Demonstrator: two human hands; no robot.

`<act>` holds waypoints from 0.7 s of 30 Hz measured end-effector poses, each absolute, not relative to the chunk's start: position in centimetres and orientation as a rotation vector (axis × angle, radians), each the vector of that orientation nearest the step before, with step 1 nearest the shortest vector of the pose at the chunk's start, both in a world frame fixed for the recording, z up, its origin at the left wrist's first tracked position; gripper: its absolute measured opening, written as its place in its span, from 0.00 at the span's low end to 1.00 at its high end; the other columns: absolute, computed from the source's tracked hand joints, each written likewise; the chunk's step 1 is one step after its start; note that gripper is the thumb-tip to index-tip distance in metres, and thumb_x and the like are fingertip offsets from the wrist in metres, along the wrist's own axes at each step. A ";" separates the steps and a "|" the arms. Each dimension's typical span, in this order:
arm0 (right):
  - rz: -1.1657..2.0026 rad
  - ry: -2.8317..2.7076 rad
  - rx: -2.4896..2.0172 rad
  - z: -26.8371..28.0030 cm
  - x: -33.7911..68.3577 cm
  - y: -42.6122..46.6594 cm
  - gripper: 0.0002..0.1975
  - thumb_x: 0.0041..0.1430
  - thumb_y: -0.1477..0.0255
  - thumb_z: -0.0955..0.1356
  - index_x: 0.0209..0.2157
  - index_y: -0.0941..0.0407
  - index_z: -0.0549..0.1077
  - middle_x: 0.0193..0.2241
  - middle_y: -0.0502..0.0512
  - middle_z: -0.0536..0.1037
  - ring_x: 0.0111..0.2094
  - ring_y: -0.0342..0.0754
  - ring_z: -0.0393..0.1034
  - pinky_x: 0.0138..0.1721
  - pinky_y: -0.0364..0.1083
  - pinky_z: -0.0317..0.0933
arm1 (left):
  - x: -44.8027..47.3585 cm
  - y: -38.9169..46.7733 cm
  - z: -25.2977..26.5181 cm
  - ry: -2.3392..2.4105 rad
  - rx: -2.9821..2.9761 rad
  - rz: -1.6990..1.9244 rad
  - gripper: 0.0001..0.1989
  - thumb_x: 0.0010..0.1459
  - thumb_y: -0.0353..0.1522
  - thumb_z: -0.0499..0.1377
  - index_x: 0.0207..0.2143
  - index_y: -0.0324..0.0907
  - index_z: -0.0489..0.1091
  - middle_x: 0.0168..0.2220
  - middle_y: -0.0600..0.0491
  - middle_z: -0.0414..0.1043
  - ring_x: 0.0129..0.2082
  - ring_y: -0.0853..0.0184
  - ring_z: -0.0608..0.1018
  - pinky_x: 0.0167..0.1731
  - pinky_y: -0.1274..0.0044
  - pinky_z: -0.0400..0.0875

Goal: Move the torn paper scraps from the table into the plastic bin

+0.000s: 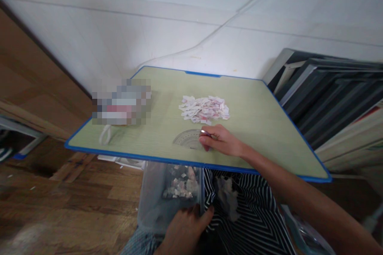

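Observation:
My right hand [223,140] is closed in a pinch over the near middle of the table, with a small shiny bit showing at the fingertips. What it pinches is too small to name. Beside and partly under these fingers lies a clear protractor [187,138]. Just beyond is a heap of small white and pinkish paper pieces [205,108]. Below the table edge, my left hand [187,229] grips the near right rim of a clear plastic bin [152,203], thumb outside and fingers inside. Small paper scraps [182,185] lie in the bin.
The pale green tabletop [251,107] has a blue edge and stands against a white wall. A blurred-out item [122,105] with a white loop [105,134] sits at left. Dark flat panels [326,87] lean at right; a cardboard box [42,71] stands at left. Striped cloth [254,203] covers my lap.

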State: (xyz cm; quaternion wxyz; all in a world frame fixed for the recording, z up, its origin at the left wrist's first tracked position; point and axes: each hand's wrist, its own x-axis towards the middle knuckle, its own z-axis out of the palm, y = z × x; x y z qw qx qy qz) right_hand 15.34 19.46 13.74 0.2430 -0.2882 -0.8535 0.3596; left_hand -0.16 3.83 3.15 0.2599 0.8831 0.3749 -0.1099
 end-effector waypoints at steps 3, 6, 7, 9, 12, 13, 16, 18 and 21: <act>0.867 -2.206 -0.832 15.0 17.5 20.8 0.16 0.60 0.66 0.57 0.26 0.59 0.68 0.26 0.53 0.72 0.30 0.40 0.65 0.34 0.42 0.58 | -0.2 3.9 3.3 1.014 2.387 -0.303 0.28 0.54 0.23 0.50 0.57 0.44 0.48 0.42 0.44 0.67 0.36 0.59 0.72 0.32 0.71 0.67; 0.849 -1.971 -0.956 15.7 20.0 22.7 0.18 0.57 0.59 0.58 0.27 0.59 0.67 0.25 0.53 0.72 0.24 0.40 0.66 0.30 0.42 0.59 | -0.2 3.8 3.2 1.019 2.388 -0.278 0.29 0.52 0.23 0.51 0.57 0.44 0.47 0.42 0.44 0.67 0.37 0.59 0.72 0.33 0.71 0.67; 0.816 -1.897 -1.015 15.7 20.7 23.3 0.18 0.56 0.58 0.59 0.26 0.58 0.66 0.24 0.52 0.72 0.22 0.39 0.64 0.27 0.41 0.59 | -0.2 3.8 3.2 1.025 2.387 -0.271 0.29 0.52 0.23 0.51 0.57 0.44 0.48 0.42 0.44 0.67 0.37 0.59 0.72 0.33 0.71 0.66; 0.741 -1.698 -1.074 15.0 22.0 24.3 0.17 0.54 0.57 0.60 0.25 0.57 0.63 0.25 0.51 0.72 0.17 0.36 0.60 0.20 0.40 0.55 | -0.2 3.9 3.2 1.027 2.381 -0.281 0.29 0.53 0.23 0.50 0.57 0.44 0.48 0.43 0.45 0.67 0.38 0.59 0.72 0.34 0.71 0.66; 0.767 -1.561 -1.116 13.5 23.0 25.0 0.17 0.54 0.58 0.62 0.23 0.57 0.63 0.17 0.47 0.67 0.13 0.36 0.55 0.14 0.39 0.49 | -0.2 4.0 3.3 1.007 2.377 -0.328 0.27 0.56 0.24 0.50 0.57 0.45 0.48 0.43 0.44 0.67 0.38 0.59 0.72 0.34 0.72 0.66; 0.799 -1.580 -1.129 13.2 23.0 25.0 0.16 0.53 0.59 0.62 0.22 0.58 0.64 0.15 0.46 0.65 0.12 0.36 0.53 0.13 0.39 0.47 | -0.2 4.0 3.4 1.000 2.373 -0.336 0.27 0.56 0.24 0.50 0.57 0.45 0.47 0.43 0.44 0.67 0.38 0.59 0.72 0.34 0.72 0.66; 0.858 -1.690 -1.163 12.8 22.6 24.2 0.16 0.53 0.60 0.63 0.21 0.58 0.64 0.10 0.43 0.59 0.10 0.35 0.49 0.13 0.39 0.42 | -0.2 4.0 3.4 1.000 2.360 -0.312 0.30 0.54 0.24 0.52 0.58 0.45 0.47 0.43 0.43 0.67 0.38 0.58 0.71 0.33 0.71 0.66; 0.869 -1.771 -1.197 13.0 22.0 23.5 0.17 0.52 0.59 0.63 0.21 0.59 0.64 0.09 0.42 0.57 0.10 0.35 0.48 0.13 0.39 0.41 | -0.2 4.0 3.5 1.019 2.347 -0.304 0.32 0.52 0.23 0.53 0.58 0.45 0.47 0.43 0.43 0.67 0.37 0.57 0.72 0.33 0.70 0.66; 0.841 -1.899 -1.220 13.3 21.4 23.0 0.18 0.53 0.58 0.62 0.22 0.59 0.64 0.10 0.42 0.56 0.11 0.35 0.48 0.13 0.39 0.42 | -0.2 3.9 3.6 1.031 2.341 -0.293 0.31 0.52 0.22 0.52 0.58 0.45 0.48 0.44 0.43 0.66 0.39 0.57 0.71 0.34 0.70 0.65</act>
